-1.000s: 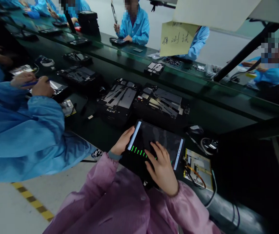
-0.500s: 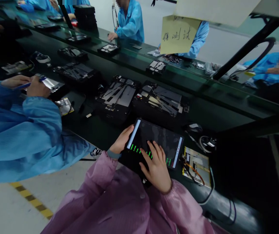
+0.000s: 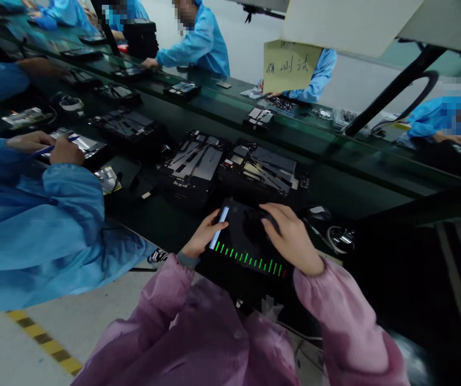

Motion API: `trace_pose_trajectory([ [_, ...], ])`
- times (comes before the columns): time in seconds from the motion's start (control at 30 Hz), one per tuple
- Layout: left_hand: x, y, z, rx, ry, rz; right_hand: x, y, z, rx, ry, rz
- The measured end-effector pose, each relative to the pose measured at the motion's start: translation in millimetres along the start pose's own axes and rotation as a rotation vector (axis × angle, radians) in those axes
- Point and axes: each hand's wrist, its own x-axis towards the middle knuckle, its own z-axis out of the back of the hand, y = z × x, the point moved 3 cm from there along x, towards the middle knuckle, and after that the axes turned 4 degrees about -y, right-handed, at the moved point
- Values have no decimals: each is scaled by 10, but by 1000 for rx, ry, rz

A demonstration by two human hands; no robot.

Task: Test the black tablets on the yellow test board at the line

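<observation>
A tablet (image 3: 244, 241) with a dark screen is held in front of me, tilted. A pale strip runs down its left end, and a row of green marks lines its near edge. My left hand (image 3: 203, 234) is closed around the left end, thumb lying over the front. My right hand (image 3: 292, 236) lies over the far right part of the tablet with its fingers stretched out. Whether those fingertips touch the glass or hover just above, I cannot tell. That hand and its sleeve hide the tablet's right end.
Beyond the tablet are two stacks of opened tablets, the left stack (image 3: 194, 161) and the right stack (image 3: 260, 169). Coiled cable (image 3: 341, 237) lies to the right. At left, a co-worker's hands (image 3: 63, 150) hold a blue pen over a device. A yellow paper sign (image 3: 290, 67) hangs above the raised shelf.
My right hand has shifted from the middle of the screen to its far right part. The pale strip at the right end is no longer visible. My left hand keeps its hold.
</observation>
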Motion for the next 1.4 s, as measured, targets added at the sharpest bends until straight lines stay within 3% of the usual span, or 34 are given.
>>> trace_pose_trajectory([
  [0.17, 10, 4, -7, -2, 34, -69, 461, 19, -570, -183, 217, 20],
  [0.27, 41, 42, 17, -34, -6, -57, 612, 121, -771, -284, 268, -13],
  [0.43, 71, 102, 86, -16, -165, -13, 698, 249, -829, -412, 198, 65],
  [0.57, 45, 96, 102, 19, -179, -17, 586, 327, -722, -499, 163, 147],
  [0.67, 15, 68, 105, 71, -168, -33, 350, 384, -583, -496, 199, 264],
  [0.8, -7, 51, 88, 86, -133, 20, -159, 402, -287, -445, 268, 347],
  [0.9, -29, 49, 78, 105, -152, 79, -587, 373, 7, -365, 268, 305],
  [1.03, -73, 18, 53, 94, -176, 73, -1141, 257, 366, -135, 250, 132],
  [1.13, -96, 21, 51, 56, -252, 146, -1546, 158, 559, 47, 137, -38],
  [1.23, -93, 42, 37, -2, -243, 205, -1875, 154, 663, 165, -56, -174],
  [1.4, -72, 78, 64, 6, -274, 199, -2011, 393, 581, 272, -284, -324],
])
